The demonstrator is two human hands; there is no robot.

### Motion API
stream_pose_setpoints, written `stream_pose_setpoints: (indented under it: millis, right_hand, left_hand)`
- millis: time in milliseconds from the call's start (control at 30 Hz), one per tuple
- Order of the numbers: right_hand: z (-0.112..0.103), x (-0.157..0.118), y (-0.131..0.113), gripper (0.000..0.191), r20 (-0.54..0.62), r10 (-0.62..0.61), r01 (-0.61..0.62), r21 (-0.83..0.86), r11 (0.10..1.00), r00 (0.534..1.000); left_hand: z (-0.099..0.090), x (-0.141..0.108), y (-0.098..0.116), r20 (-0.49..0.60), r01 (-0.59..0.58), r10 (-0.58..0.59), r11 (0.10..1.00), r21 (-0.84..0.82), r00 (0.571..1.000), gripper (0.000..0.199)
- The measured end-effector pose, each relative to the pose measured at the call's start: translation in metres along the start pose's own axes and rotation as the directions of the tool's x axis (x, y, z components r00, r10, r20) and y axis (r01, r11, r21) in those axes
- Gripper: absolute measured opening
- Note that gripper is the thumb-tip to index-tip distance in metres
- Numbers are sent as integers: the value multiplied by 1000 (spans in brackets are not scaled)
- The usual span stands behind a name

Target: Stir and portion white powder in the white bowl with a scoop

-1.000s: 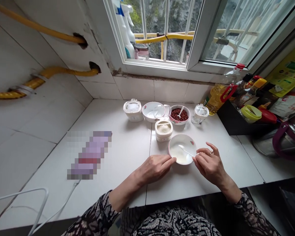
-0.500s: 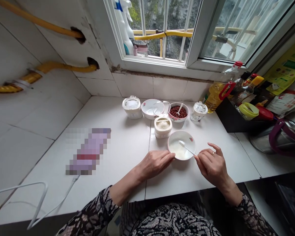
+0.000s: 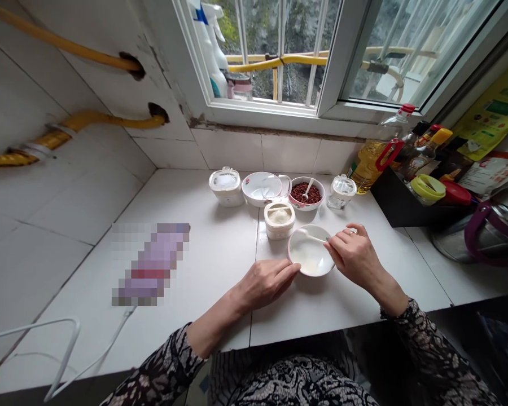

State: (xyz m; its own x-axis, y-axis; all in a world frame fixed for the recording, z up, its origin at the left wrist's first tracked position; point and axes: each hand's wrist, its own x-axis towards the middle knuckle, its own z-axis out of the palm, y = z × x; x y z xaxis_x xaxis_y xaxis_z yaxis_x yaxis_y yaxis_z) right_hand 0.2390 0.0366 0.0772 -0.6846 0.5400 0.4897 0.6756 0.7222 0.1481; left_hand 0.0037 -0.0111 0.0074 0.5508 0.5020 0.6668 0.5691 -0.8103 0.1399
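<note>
Our white bowl (image 3: pixel 315 248), pale contents (image 3: pixel 309 265) within, has its rim pinched at eight o'clock by our left hand (image 3: pixel 267 282), while our right hand (image 3: pixel 356 254) grips the spoon (image 3: pixel 303 232) at two, a tub (image 3: pixel 280 232) of whitish powder (image 3: pixel 279 216) standing at ten and a smaller-looking bowl (image 3: pixel 308 207) of dark-red beans (image 3: pixel 300 193) at twelve.

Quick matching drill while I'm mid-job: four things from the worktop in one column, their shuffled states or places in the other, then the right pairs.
Things
1. left bare hand
2. right bare hand
3. round white bowl of dark red beans
4. squarish cream container

States or places
A. open, with pale powder inside
B. fingertips at the near-left rim of the pink-rimmed white bowl with pale contents
C. has a short white plastic spoon resting in it
D. holds the handle of a slim white spoon

Pairs: 1-B, 2-D, 3-C, 4-A
</note>
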Motion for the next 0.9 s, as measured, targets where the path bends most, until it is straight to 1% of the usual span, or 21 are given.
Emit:
stream_pose_setpoints:
  millis: [67,133,233,300,367,433,467,533,600,700,800,867,900]
  right_hand:
    - [2,3,-3,34,27,-70,70,6,998,997]
    - [1,2,-3,33,65,-124,118,78,990,990]
    - [-1,0,1,31,94,-137,123,143,982,986]
    - [0,1,3,30,97,-114,103,110,989,989]
    - [4,4,3,31,87,-102,98,43,994,991]
    - [7,8,-1,32,74,-130,129,20,991,989]
    - [8,10,-3,33,71,-159,156,44,987,985]
    - [7,12,-7,34,89,-219,205,144,968,972]
    - [3,12,-6,35,110,-243,211,243,947,964]
    - [2,14,1,34,98,-174,137,306,942,980]
    - [9,20,7,33,47,-82,64,292,954,996]
    - [16,23,8,32,5,-56,52,281,958,998]
    - [18,24,7,32,-7,-65,64,295,953,998]
  left_hand:
    - [-1,0,0,-3,-1,1,1000,-6,1000,18]
    - [-1,0,0,-4,-4,4,1000,-10,1000,18]
    - [-2,-1,0,6,0,0,1000,-12,1000,19]
    - [-2,-1,0,16,3,-3,1000,-15,1000,20]
    - [-3,-2,0,22,7,-7,1000,-17,1000,20]
    - [-3,-1,0,22,8,-8,1000,-15,1000,20]
    - [-3,-1,0,21,8,-7,1000,-13,1000,21]
    - [-3,-1,-1,18,1,-1,1000,-13,1000,21]
    - [-3,0,-1,18,-4,4,1000,-16,1000,21]
    - [-4,0,-1,21,-8,9,1000,-23,1000,20]
    - [-5,0,0,21,-6,7,1000,-22,1000,20]
    - [-5,0,-1,25,-6,7,1000,-21,1000,21]
    - [-5,0,-1,27,-6,7,1000,-21,1000,21]
